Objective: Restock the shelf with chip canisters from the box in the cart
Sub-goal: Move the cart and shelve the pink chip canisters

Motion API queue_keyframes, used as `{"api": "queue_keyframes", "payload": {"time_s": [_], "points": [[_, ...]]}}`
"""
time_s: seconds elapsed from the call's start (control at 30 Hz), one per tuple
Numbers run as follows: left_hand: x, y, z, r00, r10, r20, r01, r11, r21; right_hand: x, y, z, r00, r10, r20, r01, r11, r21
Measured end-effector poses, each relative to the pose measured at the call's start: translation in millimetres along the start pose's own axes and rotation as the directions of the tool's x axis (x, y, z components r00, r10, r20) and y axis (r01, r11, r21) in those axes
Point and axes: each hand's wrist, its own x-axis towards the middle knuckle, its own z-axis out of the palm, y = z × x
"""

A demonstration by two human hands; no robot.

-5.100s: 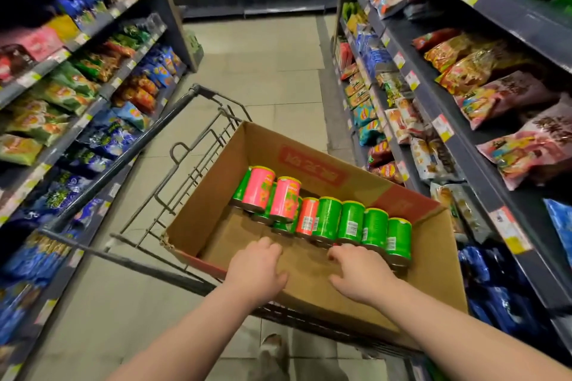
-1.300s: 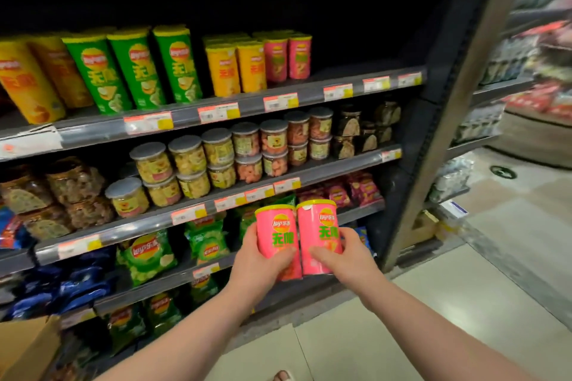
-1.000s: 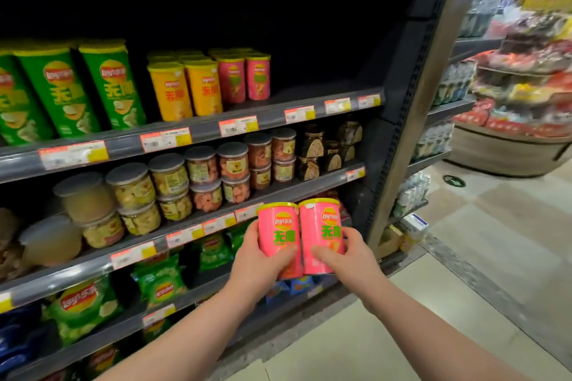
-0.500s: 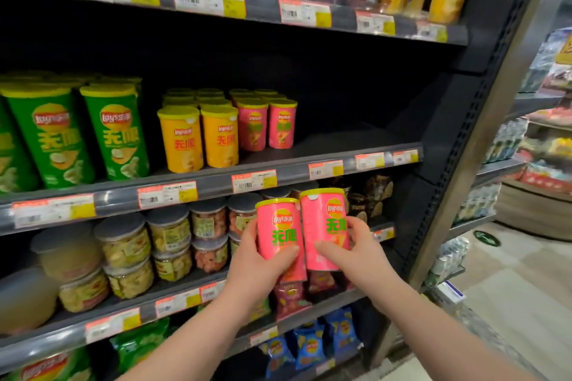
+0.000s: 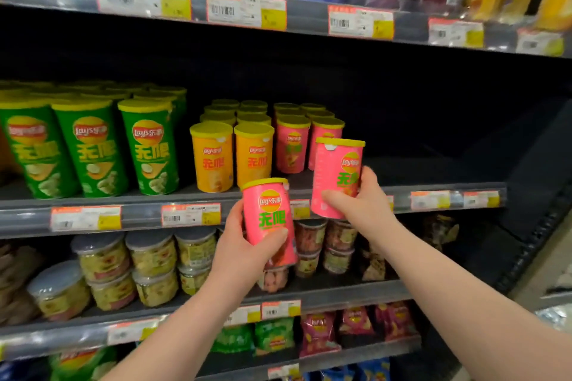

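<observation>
My left hand grips a pink chip canister with a yellow lid, upright, in front of the shelf's price rail. My right hand grips a second pink canister, held higher at the front edge of the chip shelf, just right of the pink canisters that stand there. Left of those stand orange canisters and tall green canisters. The cart and the box are out of view.
The shelf board right of the pink canisters is bare and dark. Above runs another shelf with price tags and bagged snacks. Below are plastic snack tubs and, lower still, chip bags. A dark shelf upright stands at the right.
My right hand has lifted its pink canister up and to the right, to the shelf's edge. The two canisters, held side by side before, are now apart. The view has moved closer to the shelf.
</observation>
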Motion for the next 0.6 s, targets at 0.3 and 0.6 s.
{"api": "queue_keyframes", "payload": {"time_s": [0.3, 0.6], "points": [[13.1, 8.3, 1.4, 0.981, 0.012, -0.191, -0.015, 1.000, -0.017, 83.9, 0.2, 21.6, 0.993, -0.059, 0.105, 0.069, 0.994, -0.087], [8.4, 8.9, 4.0, 0.959, -0.019, -0.284, 0.018, 1.000, -0.006, 104.4, 15.8, 41.3, 0.981, -0.052, 0.186, 0.091, 0.973, -0.213]]}}
